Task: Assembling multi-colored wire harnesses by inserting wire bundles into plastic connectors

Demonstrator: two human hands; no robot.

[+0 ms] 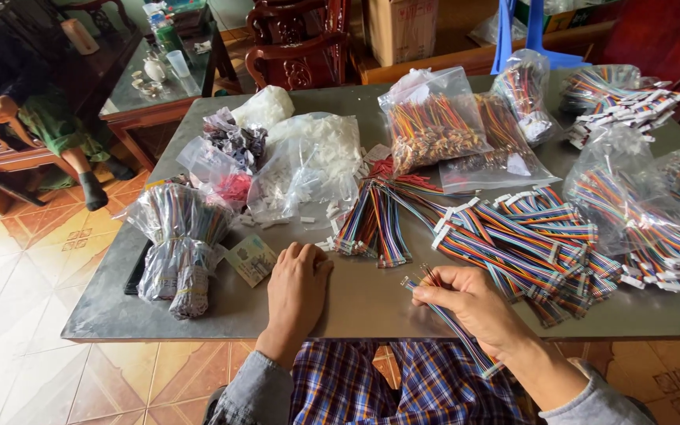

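Right hand (466, 303) was pinched on a multicoloured wire harness (454, 327), ends raised for sorting; left hand (297, 291) lay flat, fingers apart, steadying on the counter (371, 303)

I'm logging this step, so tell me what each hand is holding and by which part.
The right hand pinches a multicoloured wire bundle near its upper end. The left hand holds nothing, lying flat on the table.

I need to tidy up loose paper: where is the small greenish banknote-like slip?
In the head view, the slip lies on the grey table, left of centre, between the bagged wire bundles and the left hand.
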